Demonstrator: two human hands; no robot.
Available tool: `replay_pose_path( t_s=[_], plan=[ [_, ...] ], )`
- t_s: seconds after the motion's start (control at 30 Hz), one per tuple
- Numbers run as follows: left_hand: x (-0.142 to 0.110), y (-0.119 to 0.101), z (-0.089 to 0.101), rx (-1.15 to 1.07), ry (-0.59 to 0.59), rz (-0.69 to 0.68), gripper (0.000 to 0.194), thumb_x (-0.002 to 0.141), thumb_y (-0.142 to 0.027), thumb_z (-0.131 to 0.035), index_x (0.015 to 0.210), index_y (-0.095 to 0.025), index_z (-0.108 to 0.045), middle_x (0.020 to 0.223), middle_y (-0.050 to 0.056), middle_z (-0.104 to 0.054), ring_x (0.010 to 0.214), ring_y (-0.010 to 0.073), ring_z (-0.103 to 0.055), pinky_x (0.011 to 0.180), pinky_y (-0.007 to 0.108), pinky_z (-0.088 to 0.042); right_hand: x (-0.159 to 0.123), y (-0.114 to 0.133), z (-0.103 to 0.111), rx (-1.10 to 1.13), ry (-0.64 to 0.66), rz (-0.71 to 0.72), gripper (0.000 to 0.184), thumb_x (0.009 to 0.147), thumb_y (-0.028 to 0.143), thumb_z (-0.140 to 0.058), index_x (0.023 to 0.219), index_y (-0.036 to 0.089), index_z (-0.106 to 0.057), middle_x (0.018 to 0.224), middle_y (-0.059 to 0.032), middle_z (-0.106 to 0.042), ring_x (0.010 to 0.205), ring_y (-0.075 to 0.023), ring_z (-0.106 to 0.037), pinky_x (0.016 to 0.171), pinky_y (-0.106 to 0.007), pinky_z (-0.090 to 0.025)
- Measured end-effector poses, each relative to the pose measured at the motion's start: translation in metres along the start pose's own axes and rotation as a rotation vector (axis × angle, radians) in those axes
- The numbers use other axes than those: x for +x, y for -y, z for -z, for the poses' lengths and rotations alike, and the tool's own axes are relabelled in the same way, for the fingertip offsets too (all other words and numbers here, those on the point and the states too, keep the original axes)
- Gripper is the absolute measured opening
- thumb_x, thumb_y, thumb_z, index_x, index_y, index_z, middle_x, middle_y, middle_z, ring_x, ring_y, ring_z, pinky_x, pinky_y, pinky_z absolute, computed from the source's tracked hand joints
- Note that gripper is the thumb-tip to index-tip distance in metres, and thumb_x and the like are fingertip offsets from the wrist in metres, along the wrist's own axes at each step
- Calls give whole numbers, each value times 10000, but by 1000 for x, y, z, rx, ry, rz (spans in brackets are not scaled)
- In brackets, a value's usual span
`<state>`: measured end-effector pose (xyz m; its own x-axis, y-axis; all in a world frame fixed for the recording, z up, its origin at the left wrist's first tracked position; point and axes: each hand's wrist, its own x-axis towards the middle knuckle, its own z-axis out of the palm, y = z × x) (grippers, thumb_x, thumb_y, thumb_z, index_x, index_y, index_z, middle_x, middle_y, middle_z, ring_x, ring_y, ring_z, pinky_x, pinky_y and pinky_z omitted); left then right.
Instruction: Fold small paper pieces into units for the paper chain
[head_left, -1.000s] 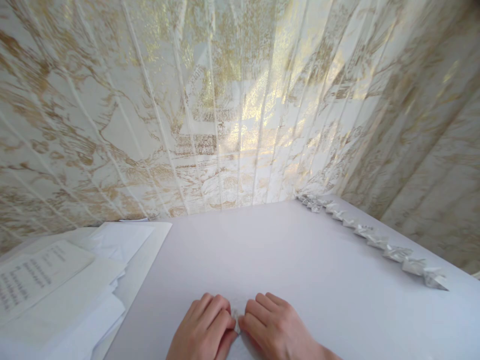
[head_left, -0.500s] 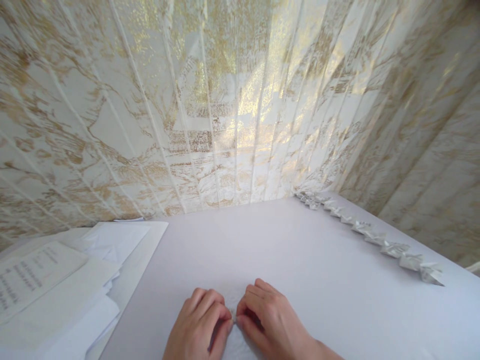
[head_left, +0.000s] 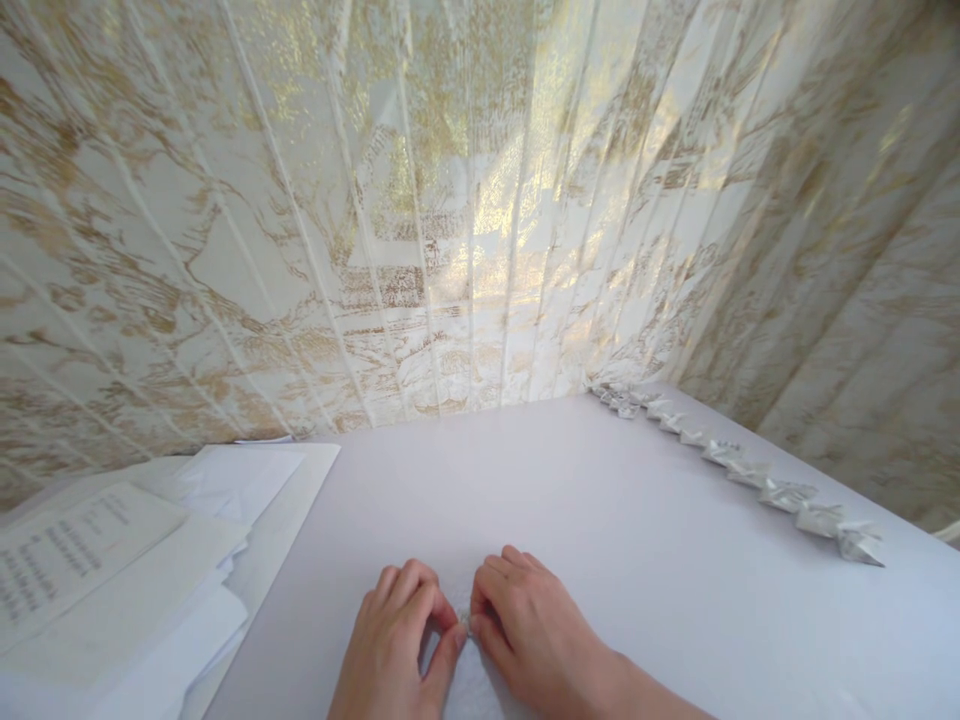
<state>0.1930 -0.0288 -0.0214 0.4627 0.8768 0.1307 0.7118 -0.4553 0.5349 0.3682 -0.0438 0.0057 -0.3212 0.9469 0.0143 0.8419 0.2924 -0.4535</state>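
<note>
At the bottom middle my left hand (head_left: 397, 635) and my right hand (head_left: 534, 630) face each other just above the white table (head_left: 480, 490). Thumb and forefinger of each are pinched together on a small silvery folded piece (head_left: 465, 622) that shows in the narrow gap between them. Most of it is hidden by the fingertips, so its full shape cannot be made out. Below the gap, a pale crinkled patch (head_left: 472, 685) shows on the table.
Along the right edge runs a row of crumpled, folded silver foil pieces (head_left: 786, 494). Several white papers (head_left: 187, 590), one printed, overlap on the left. A white and gold patterned curtain (head_left: 450, 250) hangs behind the table and continues round to the right.
Both hands have shifted slightly up in the view, still pinching the small piece. The papers at left appear a little farther right; the foil row is nearly unchanged.
</note>
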Motion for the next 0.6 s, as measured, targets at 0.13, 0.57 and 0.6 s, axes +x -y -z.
replay_pose_path(
  t_s=[0.13, 0.57, 0.6],
  plan=[
    [13, -9, 11, -21, 111, 113, 104, 813, -207, -563, 709, -201, -564, 933, 37, -584, 937, 242, -512, 841, 406, -395, 3, 0, 4, -10, 60, -32, 124, 836, 121, -536, 836, 165, -651, 849, -47, -695, 847, -191, -591, 854, -303, -398],
    [26, -14, 23, -21, 204, 104, 84, 711, -134, -568, 744, -211, -571, 1005, 34, -554, 1026, 261, -512, 865, 401, -369, 36, 2, 37, -109, 383, -84, 98, 791, 334, -695, 771, 244, -728, 745, 11, -719, 683, -169, -642, 571, -240, -368],
    [28, -14, 25, -20, 217, 94, 90, 707, -131, -573, 741, -214, -578, 998, 30, -556, 1024, 257, -516, 862, 393, -368, 40, 2, 39, -124, 406, -74, 93, 779, 336, -715, 758, 246, -727, 725, 18, -713, 676, -169, -643, 571, -240, -368]
  ],
)
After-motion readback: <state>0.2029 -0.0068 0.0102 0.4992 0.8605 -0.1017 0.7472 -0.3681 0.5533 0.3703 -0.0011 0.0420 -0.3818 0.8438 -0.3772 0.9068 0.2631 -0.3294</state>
